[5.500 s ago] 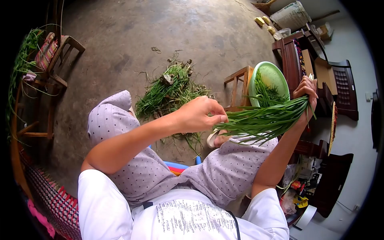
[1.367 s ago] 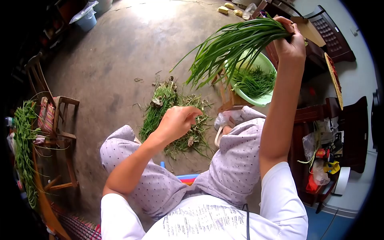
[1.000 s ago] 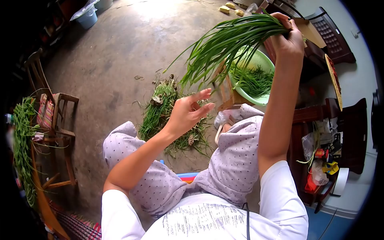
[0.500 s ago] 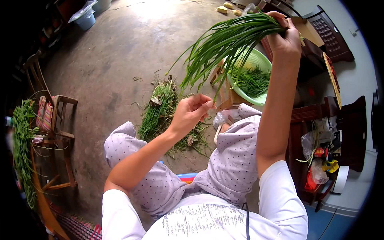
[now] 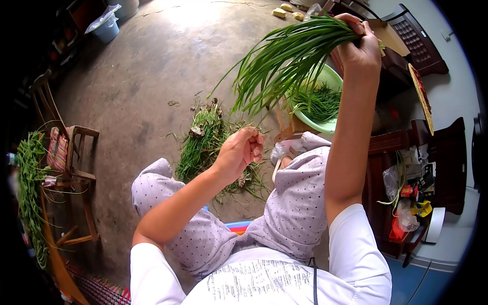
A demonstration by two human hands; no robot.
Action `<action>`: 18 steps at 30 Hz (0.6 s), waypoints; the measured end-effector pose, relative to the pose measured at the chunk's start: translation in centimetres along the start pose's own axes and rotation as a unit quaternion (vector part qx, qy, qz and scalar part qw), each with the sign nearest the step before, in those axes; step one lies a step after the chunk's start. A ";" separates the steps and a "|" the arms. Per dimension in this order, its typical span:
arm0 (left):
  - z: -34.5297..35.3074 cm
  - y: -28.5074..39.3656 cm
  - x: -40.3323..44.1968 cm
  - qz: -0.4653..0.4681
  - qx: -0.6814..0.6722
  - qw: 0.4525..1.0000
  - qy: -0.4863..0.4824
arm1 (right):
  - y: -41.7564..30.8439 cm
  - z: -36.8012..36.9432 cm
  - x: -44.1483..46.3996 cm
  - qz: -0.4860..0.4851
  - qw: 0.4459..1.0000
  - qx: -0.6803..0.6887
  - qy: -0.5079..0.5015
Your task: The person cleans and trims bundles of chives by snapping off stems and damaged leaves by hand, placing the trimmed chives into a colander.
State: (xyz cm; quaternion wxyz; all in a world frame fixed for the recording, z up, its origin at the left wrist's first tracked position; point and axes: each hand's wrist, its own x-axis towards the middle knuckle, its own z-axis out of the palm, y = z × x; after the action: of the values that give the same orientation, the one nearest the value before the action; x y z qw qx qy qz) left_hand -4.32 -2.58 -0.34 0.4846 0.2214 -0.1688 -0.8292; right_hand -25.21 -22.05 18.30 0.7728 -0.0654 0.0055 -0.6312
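a bunch of long green leaves (image 5: 292,58) was found raised at the upper right of the head view, gripped at one end by the right hand (image 5: 360,44), whose fingers were closed around it. the leaves were fanned out and drooped toward the left, and part of a light green basin (image 5: 333,81) was covered by them as seen from above. the left hand (image 5: 240,151) was held lower, near the hanging leaf tips, with its fingers curled inward; whether a thin leaf was pinched there could not be told with confidence, the fingertips being small and partly turned away.

loose cut greens (image 5: 320,105) were seen lying inside the basin, which was placed beside a wooden stool (image 5: 285,116). a heap of uncleaned greens (image 5: 202,137), mixed with brown, withered bits, was noted on the bare concrete floor (image 5: 137,76), just beyond the left hand and partly hidden by it.

spotted trousers (image 5: 300,188) and a white printed shirt (image 5: 262,277) were worn by the seated person. at the far left, a wooden chair (image 5: 81,133) was observed near a pile of leafy stems (image 5: 31,183). a blue bucket (image 5: 107,30) lined with plastic was recorded at the upper left.
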 end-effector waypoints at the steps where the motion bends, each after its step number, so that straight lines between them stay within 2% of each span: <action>1: 0.1 0.1 0.0 0.000 0.000 1.000 -0.001 | 0.1 0.0 -0.2 0.014 1.000 0.010 0.003; 3: 0.4 0.3 -0.2 -0.009 -0.042 0.999 0.027 | 0.2 0.1 -0.3 0.027 0.999 0.019 0.005; 7: -0.6 -0.1 0.0 -0.025 -0.106 0.993 0.052 | 0.0 0.4 -0.5 -0.004 1.000 0.002 -0.007; 10: -0.5 -0.4 -0.3 -0.036 -0.032 0.997 0.053 | -0.2 0.6 -0.5 -0.019 1.000 0.000 -0.005; 12: 0.0 -0.6 -0.7 -0.017 0.150 0.986 0.066 | -0.4 0.5 -0.4 -0.018 1.000 0.003 -0.006; 13: 0.0 -0.7 -0.8 -0.018 0.150 0.986 0.067 | -0.5 0.5 -0.4 -0.015 1.000 0.001 -0.005; 15: 0.0 -0.8 -0.8 0.008 0.280 0.959 0.031 | -0.5 0.5 -0.3 -0.012 1.000 -0.001 -0.005; 17: 0.5 -1.1 -0.8 0.022 0.290 0.956 0.032 | -0.5 0.4 -0.4 -0.002 1.000 0.009 -0.007; 18: 0.4 -1.6 -0.6 0.118 0.350 0.929 0.032 | -0.4 0.5 -0.4 -0.002 1.000 0.009 -0.007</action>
State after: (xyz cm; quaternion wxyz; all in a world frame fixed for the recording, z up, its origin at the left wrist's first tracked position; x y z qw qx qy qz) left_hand -5.40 -1.27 -0.65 0.4757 0.3823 -0.4573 -0.6469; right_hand -25.64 -21.66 18.78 0.7723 -0.0626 -0.0056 -0.6321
